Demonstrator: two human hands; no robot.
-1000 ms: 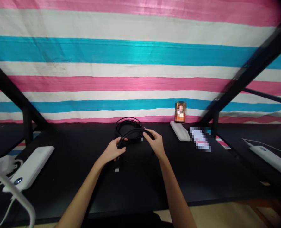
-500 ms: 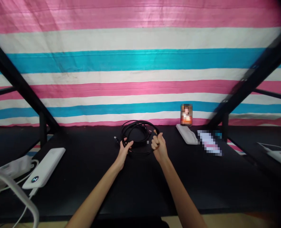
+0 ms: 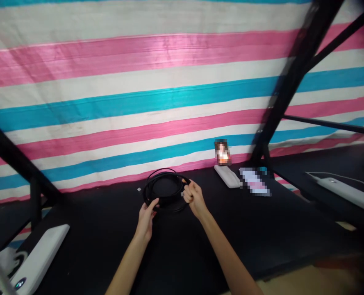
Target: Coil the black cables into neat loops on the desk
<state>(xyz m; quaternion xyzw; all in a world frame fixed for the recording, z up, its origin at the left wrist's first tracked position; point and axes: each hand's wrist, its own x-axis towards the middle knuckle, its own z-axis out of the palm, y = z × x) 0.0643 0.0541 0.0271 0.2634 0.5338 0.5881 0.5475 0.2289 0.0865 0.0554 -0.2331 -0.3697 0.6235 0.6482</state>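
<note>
Nearest, the left hand (image 3: 146,217) has its thumb and fingers closed lightly over the near-left edge of the black cable (image 3: 148,190). Slightly farther and to the right, the right hand (image 3: 195,197) is curled into a fist about the coil's right side. The cable forms a ring over the middle of the black tabletop (image 3: 182,254), towards its far edge. Judged handling: light, springy, not fragile, liable to uncoil; best held with all strands gathered, at opposite sides. Compared with half a second earlier, the view is tilted and the loops sit in a tighter ring.
</note>
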